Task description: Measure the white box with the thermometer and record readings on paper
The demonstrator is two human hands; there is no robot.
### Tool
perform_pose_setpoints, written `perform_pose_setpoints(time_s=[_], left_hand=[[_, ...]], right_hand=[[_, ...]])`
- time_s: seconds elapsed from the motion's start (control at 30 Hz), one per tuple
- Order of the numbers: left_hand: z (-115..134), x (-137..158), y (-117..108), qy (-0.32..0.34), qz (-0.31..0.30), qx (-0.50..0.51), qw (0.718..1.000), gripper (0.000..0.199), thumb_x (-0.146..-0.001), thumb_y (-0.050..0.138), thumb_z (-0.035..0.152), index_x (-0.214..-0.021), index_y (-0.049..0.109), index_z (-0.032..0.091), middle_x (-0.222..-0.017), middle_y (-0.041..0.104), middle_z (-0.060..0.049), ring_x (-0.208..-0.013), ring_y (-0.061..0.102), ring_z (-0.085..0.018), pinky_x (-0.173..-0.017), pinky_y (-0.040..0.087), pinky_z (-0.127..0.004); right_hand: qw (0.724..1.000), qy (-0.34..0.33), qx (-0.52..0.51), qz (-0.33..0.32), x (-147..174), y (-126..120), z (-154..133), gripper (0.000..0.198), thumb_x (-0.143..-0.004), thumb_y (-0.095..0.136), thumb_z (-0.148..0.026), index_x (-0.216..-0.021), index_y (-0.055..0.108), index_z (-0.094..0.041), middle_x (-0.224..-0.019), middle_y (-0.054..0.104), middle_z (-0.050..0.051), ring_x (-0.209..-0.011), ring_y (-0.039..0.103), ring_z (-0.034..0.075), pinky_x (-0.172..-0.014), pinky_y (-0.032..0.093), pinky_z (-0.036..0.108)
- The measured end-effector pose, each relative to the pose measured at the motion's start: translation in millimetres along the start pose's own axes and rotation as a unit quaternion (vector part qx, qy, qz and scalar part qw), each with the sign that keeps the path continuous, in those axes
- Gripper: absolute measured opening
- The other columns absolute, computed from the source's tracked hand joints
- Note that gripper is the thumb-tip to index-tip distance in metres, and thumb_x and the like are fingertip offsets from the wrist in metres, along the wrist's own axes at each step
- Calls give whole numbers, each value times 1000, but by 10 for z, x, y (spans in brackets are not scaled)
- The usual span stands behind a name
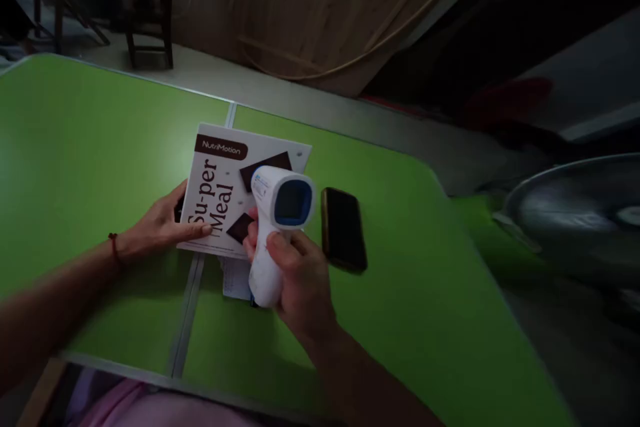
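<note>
We see our left hand [163,221] clamped on the left edge of a white NutriMotion Su-per Meal box [234,203], thumb lying across its front over the green table [400,320]. Our right hand [306,280] is wrapped round the handle of a white infrared thermometer [267,213], whose dark screen [293,202] faces us in front of the box's right part. Below the box's lower edge we see part of a white printed item [236,278], partly hidden. A dark smartphone [345,230] lies on the table just right of the thermometer. We have a red bracelet [115,248] on our left wrist.
</note>
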State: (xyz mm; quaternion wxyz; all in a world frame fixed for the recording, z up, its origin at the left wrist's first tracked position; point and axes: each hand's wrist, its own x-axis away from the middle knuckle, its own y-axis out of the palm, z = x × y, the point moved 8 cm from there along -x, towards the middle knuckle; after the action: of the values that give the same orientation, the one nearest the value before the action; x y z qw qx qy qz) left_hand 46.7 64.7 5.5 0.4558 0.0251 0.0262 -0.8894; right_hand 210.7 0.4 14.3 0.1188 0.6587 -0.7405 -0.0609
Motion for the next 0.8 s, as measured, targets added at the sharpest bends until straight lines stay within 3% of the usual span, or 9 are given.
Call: perform_pose_setpoints(time_s=[0.17,0.33,0.47,0.57,0.67,0.8], left_hand=[[2,-7,-18,4,3,-9,1000,65,-80,79,38,-132,47,15,-128,65,-17,-110,69,-32,-86,64,-47],[-41,-2,-33,-4,4,-50,999,66,-83,75,42,-135,44,14,-132,62,-19,-111,69,-33,-84,65,-47],[-78,2,-57,-3,1,-98,995,72,-84,72,48,-138,40,13,-132,62,-20,-110,69,-33,-81,66,-47],[-95,7,-103,-6,14,-135,991,77,-82,72,53,-139,40,12,-131,62,-21,-110,69,-34,-78,66,-47],[-104,11,-128,-21,23,-131,991,77,-81,71,54,-138,40,12,-132,62,-22,-108,70,-34,-75,67,-45],[-33,-5,-146,-16,36,-103,994,68,-80,74,52,-127,47,11,-122,66,-21,-101,72,-33,-70,67,-45]], right_hand=[[1000,-23,0,-2,61,-67,-27,32,-75,72,-48,-89,69,-20,-74,59,0,-65,49,14,-60,43,30],[993,-74,39,86,170,-504,17,32,-71,70,-45,-93,69,-21,-74,60,2,-65,53,17,-60,47,32],[985,-25,105,137,131,-867,134,39,-70,70,-51,-92,68,-19,-74,64,3,-63,57,18,-58,48,32],[968,29,212,133,51,-1059,197,48,-70,69,-60,-91,69,-17,-78,69,6,-70,62,22,-61,49,33],[934,24,338,116,-16,-1178,211,60,-70,65,-68,-97,69,-15,-88,72,12,-80,66,29,-70,53,40],[831,-47,533,150,-8,-1228,164,70,-73,56,-73,-109,67,-13,-106,68,21,-90,66,35,-72,53,49]])
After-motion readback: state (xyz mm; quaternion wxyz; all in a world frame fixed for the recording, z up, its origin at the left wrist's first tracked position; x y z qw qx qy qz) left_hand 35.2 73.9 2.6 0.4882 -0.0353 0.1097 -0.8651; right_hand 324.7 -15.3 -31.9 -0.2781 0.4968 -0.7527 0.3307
